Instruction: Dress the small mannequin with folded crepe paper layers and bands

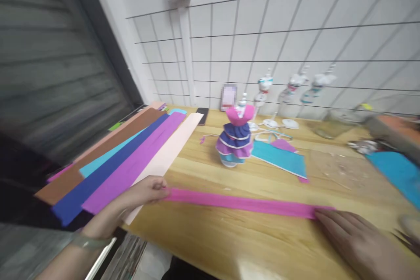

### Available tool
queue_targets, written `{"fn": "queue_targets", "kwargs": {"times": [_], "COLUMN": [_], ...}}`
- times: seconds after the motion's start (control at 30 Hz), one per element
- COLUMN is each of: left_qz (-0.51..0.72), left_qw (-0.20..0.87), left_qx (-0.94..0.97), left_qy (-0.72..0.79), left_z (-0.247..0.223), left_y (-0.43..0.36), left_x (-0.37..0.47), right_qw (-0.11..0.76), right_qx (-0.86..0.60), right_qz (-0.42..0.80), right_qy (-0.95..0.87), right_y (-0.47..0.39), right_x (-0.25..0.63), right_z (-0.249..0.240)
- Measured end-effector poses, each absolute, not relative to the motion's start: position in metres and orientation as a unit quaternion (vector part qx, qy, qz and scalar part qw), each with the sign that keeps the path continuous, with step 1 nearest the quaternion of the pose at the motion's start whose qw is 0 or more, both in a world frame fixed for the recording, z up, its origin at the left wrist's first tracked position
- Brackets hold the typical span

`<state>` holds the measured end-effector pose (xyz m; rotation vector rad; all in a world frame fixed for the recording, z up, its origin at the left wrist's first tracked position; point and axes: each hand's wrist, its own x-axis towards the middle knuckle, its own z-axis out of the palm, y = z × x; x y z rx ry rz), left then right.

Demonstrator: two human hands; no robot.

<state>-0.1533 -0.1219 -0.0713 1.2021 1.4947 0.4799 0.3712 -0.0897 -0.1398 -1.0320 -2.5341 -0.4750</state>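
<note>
A long, narrow strip of pink crepe paper [239,203] stretches straight between my two hands above the wooden tabletop. My left hand [146,192] is closed, its thumb and fingers pinching the strip's left end. At the other end, the fingers of my right hand [354,236] are on the strip; this hand is slightly blurred and its thumb is hidden. Behind the strip stands a small dress figure [234,138] with a pink top and tiered blue, purple and light-blue ruffles edged in white.
Coloured paper strips [131,162] lie fanned at the left edge. A phone [202,115] is behind them. Blue paper [280,157] lies right of the figure. Several white figures on stands [264,89] line the wall, near a glass jar [331,124]. Scissors [407,240] appear at far right.
</note>
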Motion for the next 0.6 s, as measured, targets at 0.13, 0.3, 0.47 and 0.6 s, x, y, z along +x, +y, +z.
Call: {"fn": "queue_targets", "kwargs": {"times": [0.13, 0.3, 0.47, 0.6], "left_qz": [0.220, 0.245, 0.251, 0.285], "left_qw": [0.547, 0.548, 0.565, 0.561], "left_qx": [0.484, 0.478, 0.466, 0.443], "left_qy": [0.647, 0.641, 0.633, 0.639], "left_z": [-0.079, -0.077, -0.072, -0.085], "left_y": [-0.126, -0.131, -0.141, -0.155], "left_x": [-0.152, -0.143, -0.125, -0.102], "right_qw": [0.144, 0.154, 0.183, 0.240], "right_qx": [-0.341, -0.395, -0.430, -0.457], "right_qz": [-0.205, -0.199, -0.212, -0.191], "right_qy": [-0.906, -0.883, -0.858, -0.835], "right_y": [-0.089, -0.085, -0.047, 0.002], "right_x": [0.359, 0.367, 0.375, 0.368], "right_z": [-0.109, -0.105, -0.100, -0.091]}}
